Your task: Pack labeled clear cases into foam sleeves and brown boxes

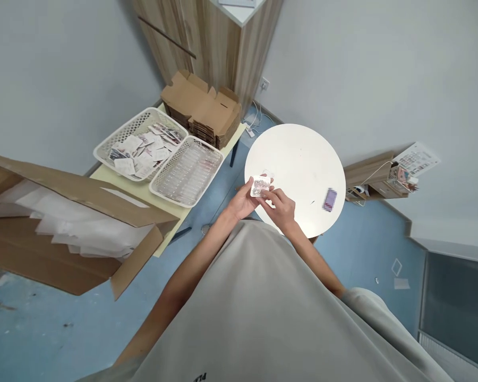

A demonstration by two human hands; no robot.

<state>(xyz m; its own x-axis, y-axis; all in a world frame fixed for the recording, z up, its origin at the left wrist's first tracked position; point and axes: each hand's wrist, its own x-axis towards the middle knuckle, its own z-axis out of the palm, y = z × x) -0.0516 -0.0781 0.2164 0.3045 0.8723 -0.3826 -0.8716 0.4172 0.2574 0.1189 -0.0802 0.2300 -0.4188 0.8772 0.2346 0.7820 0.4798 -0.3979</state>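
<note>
A small white card with shiny clear pieces on it (261, 185) is held over the near left edge of the round white table (298, 159). My left hand (242, 201) grips the card from its left side, thumb along the edge. On the card's lower right, the fingers of my right hand (281, 208) are bent and pinch or press its corner. A purple item (330, 200), partly blurred, lies on the table's right side.
To the left, a pale yellow table (159, 249) bears a white basket of packets (103, 151), a basket of clear cases (215, 175) and stacked flat cardboard (207, 103). An open carton (63, 196) with white sheets stands nearer. A wooden shelf (368, 167) is at right.
</note>
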